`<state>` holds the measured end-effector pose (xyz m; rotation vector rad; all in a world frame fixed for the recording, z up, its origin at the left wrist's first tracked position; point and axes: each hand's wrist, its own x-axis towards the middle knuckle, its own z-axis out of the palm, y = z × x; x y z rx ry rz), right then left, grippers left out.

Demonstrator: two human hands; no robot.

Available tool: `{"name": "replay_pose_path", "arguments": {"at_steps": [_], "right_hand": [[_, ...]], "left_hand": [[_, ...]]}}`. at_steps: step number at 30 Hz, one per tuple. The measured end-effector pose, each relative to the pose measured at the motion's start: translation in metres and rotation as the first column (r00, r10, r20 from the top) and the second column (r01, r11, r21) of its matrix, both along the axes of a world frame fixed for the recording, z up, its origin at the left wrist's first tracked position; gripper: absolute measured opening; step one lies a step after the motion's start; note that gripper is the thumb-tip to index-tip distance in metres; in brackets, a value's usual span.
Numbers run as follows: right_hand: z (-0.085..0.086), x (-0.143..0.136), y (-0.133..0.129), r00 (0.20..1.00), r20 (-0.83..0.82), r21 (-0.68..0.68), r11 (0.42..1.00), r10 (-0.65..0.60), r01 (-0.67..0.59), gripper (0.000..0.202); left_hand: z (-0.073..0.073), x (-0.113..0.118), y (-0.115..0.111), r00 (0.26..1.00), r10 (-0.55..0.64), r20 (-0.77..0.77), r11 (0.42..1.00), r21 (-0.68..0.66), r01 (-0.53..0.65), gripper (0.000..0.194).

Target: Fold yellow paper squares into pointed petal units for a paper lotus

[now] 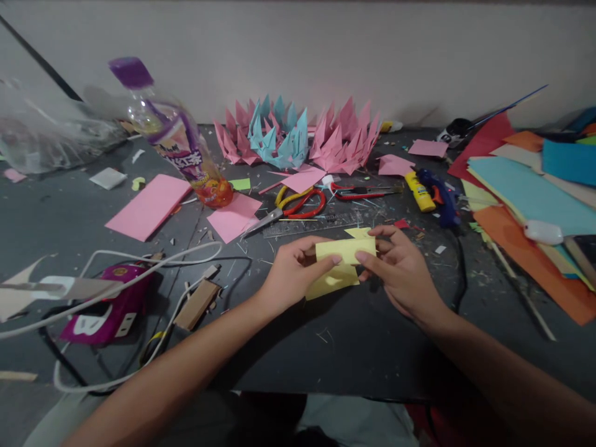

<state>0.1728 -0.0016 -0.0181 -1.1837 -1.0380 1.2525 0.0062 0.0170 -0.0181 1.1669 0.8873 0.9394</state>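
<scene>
Between both hands, above the dark table, is a folded piece of yellow paper (348, 249). My left hand (298, 268) grips its left end, thumb in front and fingers behind. My right hand (395, 264) pinches the right end, its thumb on the front face and its fingers partly hidden behind. Below the held piece shows more yellow paper (333, 283); whether it is joined to the held piece I cannot tell. A small yellow paper point (357, 233) sticks up behind the fold. Beyond the hands lie yellow-and-red-handled scissors (298, 203) and a clear ruler (311, 226).
Pink (344, 139) and blue (279, 133) folded-paper rings stand near the wall. At left are a drink bottle (179, 136), pink paper (148, 206) and a magenta device (109, 304) with cables. A glue stick (419, 191), blue glue gun (441, 197) and coloured sheets (526, 186) lie right.
</scene>
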Motion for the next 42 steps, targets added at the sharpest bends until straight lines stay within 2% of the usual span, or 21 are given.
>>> {"name": "replay_pose_path", "arguments": {"at_steps": [6, 19, 29, 42], "right_hand": [[-0.0021, 0.0003, 0.0004, 0.999, 0.053, -0.052, 0.999, -0.007, 0.01, 0.025], [-0.0027, -0.0002, 0.001, 0.997, 0.074, -0.042, 0.999, -0.018, 0.021, 0.024], [-0.0022, 0.0007, 0.0011, 0.995, 0.104, -0.056, 0.998, -0.004, 0.009, 0.023], [-0.0037, 0.0027, 0.0003, 0.997, 0.076, -0.079, 0.997, -0.003, 0.009, 0.021]], "left_hand": [[-0.0006, -0.0003, 0.0005, 1.0, -0.014, -0.014, 0.999, -0.05, 0.013, 0.012], [-0.0025, 0.0008, 0.0007, 0.999, -0.011, 0.035, 0.998, -0.068, 0.014, 0.011], [-0.0027, -0.0006, 0.0012, 0.996, -0.002, -0.085, 0.999, -0.036, -0.001, 0.013], [-0.0017, 0.0002, 0.0013, 0.998, 0.003, -0.061, 0.999, -0.037, -0.005, 0.013]]}}
